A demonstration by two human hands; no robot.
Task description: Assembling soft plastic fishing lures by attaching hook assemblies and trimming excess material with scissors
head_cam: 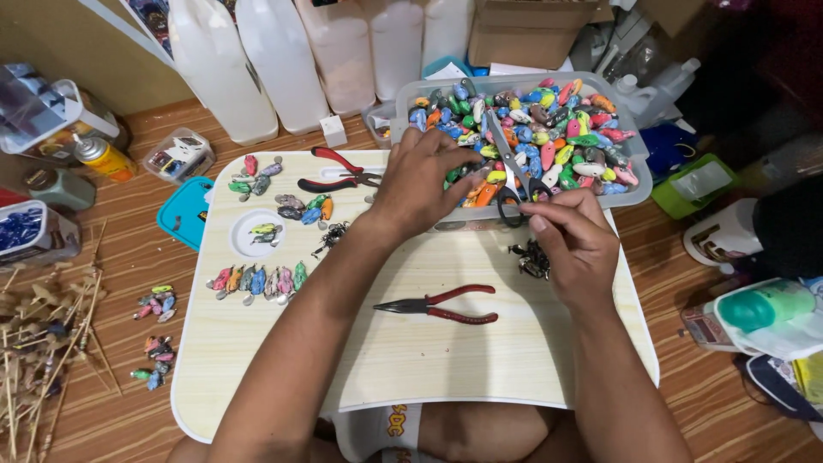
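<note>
White jugs (283, 60) behind the clear tub (639, 193) getting cut off at the top edge, left hand (420, 184) hiding part of the tub's front, tiny thing between right hand (576, 236) fingers being too small to tell

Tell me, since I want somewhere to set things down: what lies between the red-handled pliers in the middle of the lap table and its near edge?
Nothing: in the head view the table is bare between the red-handled pliers and its near edge.

Bare forearms, no sleeves; left hand (417, 184) and right hand (573, 244) without gloves, rings or watch; knees bare.
</note>
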